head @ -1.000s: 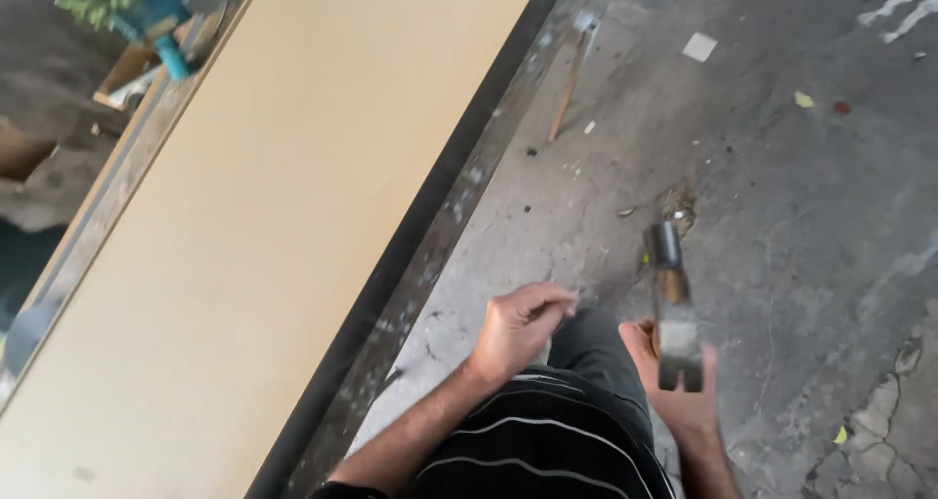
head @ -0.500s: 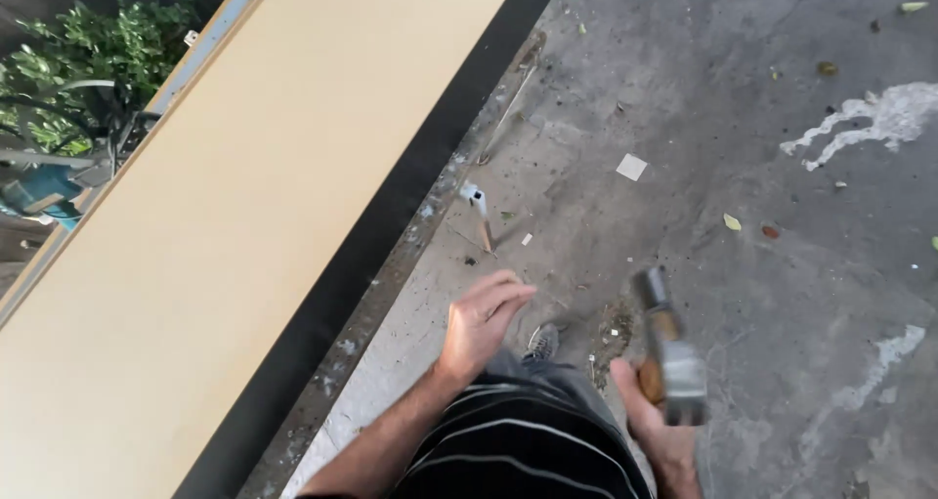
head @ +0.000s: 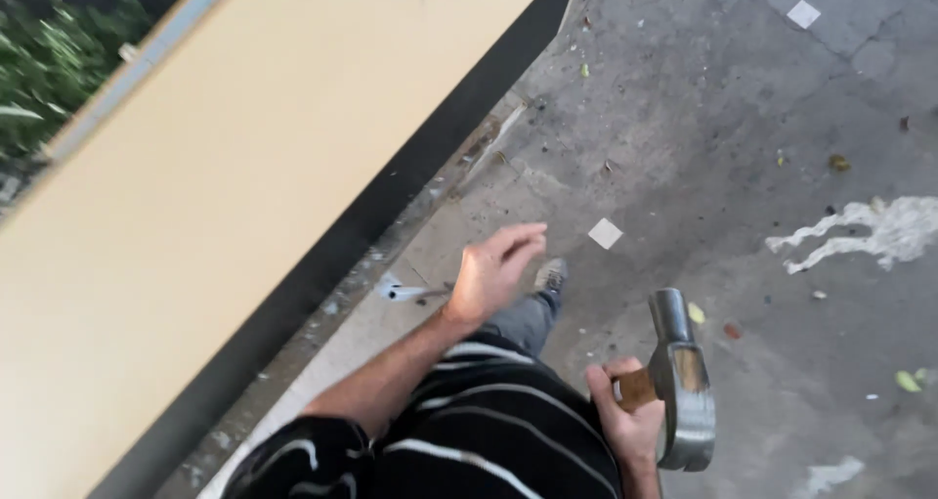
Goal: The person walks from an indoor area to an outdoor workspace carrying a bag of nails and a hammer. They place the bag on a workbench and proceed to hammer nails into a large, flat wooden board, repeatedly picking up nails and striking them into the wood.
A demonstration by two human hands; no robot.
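Observation:
My right hand (head: 625,416) grips a hammer (head: 681,382) by its wooden handle, the steel head pointing up and away from me at the lower right. My left hand (head: 491,272) swings free in front of my body, fingers loosely apart, holding nothing. It hangs over the concrete floor (head: 743,147), near my shoe (head: 551,276). A large pale beige board (head: 225,167) with a dark edge runs diagonally along my left side.
Green plants (head: 54,74) show beyond the board at the upper left. Small white squares (head: 605,233) and scraps of debris lie on the floor, with a white paint splash (head: 870,230) at the right. A strip of rubble runs along the board's dark edge.
The view has shifted forward along the board. My left hand has swung forward and opened a little; the hammer stays held at my right side.

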